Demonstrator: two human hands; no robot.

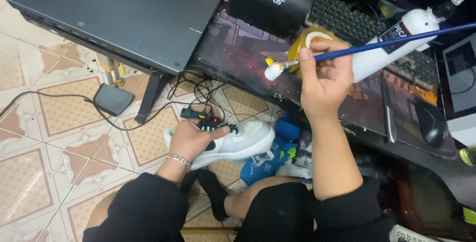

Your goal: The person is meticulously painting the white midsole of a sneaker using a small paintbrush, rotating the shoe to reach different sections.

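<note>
Left hand (191, 140) grips a white-and-grey shoe (238, 143) from above, fingers wrapped over its laced top, holding it low over the tiled floor (54, 123), just beside a blue cloth bundle (270, 160) and below the front edge of the desk (233, 53). Right hand (322, 81) is raised over the desk mat, fingers pinched shut on a blue-handled brush (396, 41) whose white-loaded tip points left. A white glue bottle (396, 38) lies tilted just behind the brush handle, with a tape roll (310, 38) behind the fingers and a keyboard (342, 19) further back.
</note>
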